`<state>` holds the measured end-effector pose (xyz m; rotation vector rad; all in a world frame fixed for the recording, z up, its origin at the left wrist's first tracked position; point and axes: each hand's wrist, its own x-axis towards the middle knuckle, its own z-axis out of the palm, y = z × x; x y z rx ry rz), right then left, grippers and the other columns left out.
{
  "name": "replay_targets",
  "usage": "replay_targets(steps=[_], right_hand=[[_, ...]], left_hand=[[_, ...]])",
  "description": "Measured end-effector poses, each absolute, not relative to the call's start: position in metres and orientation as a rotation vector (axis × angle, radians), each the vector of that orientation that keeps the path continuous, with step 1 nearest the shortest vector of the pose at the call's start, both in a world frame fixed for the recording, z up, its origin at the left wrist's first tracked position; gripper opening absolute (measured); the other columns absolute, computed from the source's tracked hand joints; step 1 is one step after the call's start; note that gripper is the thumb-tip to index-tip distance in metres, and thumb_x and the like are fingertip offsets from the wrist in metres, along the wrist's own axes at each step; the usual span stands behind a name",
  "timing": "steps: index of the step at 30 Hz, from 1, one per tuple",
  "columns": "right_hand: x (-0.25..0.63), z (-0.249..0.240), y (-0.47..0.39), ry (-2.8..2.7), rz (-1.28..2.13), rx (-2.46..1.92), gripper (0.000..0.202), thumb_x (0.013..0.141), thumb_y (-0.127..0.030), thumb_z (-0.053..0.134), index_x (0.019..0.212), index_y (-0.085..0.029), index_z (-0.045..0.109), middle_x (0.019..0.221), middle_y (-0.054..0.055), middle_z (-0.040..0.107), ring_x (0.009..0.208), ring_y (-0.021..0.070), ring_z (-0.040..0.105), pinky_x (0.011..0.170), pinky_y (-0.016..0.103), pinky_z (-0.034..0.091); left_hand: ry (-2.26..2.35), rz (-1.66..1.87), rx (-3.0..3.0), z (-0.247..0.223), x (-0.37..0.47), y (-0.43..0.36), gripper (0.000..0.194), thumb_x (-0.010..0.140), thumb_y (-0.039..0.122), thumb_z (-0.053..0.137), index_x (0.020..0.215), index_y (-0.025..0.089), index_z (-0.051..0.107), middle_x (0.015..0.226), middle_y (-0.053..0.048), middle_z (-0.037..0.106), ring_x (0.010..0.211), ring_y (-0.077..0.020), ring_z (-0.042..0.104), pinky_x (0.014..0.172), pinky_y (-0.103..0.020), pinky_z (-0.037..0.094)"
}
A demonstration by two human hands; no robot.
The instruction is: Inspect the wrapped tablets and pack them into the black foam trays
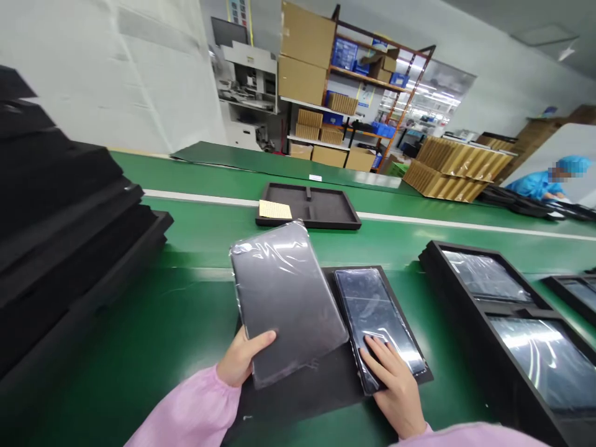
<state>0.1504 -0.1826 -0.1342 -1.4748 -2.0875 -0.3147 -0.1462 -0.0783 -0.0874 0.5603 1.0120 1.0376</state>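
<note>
We stood at a long green conveyor belt (153,323) with a white stripe (465,225) running along its far lane. Behind it was a plain white wall (116,68), and a grey ceiling with one bright light panel (565,53) at top right. A white machine with a dark monitor (244,68) stood against the wall. Next to it we saw an orange-framed shelving rack (367,81) loaded with cardboard boxes (305,53) and blue bins (344,53). More brown cartons (459,164) lay stacked flat further right. Through an opening behind the rack, a brightly lit hall (428,102) showed.
</note>
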Motion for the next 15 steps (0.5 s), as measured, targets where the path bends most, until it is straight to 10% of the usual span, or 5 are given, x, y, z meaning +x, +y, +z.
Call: replay_targets(steps=[10, 15], right_hand=[[0.169, -0.08, -0.151, -2.172, 0.38, -1.634, 0.045, 0.082, -0.04, 0.069, 0.125, -0.03, 0.071, 0.141, 0.012, 0.057, 0.128, 0.0383, 0.057, 0.1, 0.057, 0.053], [0.13, -0.046, -0.12, -1.578, 0.594, -1.686, 0.042, 0.084, -0.053, 0.061, 0.1, -0.018, 0.079, 0.098, 0.014, 0.079, 0.091, 0.0316, 0.076, 0.086, 0.046, 0.061]], left_hand=[[0.993, 0.964, 0.534, -0.073, -0.145, -0.083, 0.044, 0.047, 0.021, 0.077, 0.09, 0.018, 0.068, 0.078, -0.003, 0.077, 0.077, -0.0246, 0.069, 0.073, -0.036, 0.053], [1.026, 1.001, 0.485, -0.09, -0.143, -0.079, 0.036, 0.04, 0.011, 0.055, 0.074, 0.019, 0.065, 0.05, 0.006, 0.056, 0.054, -0.0151, 0.052, 0.055, -0.026, 0.041]])
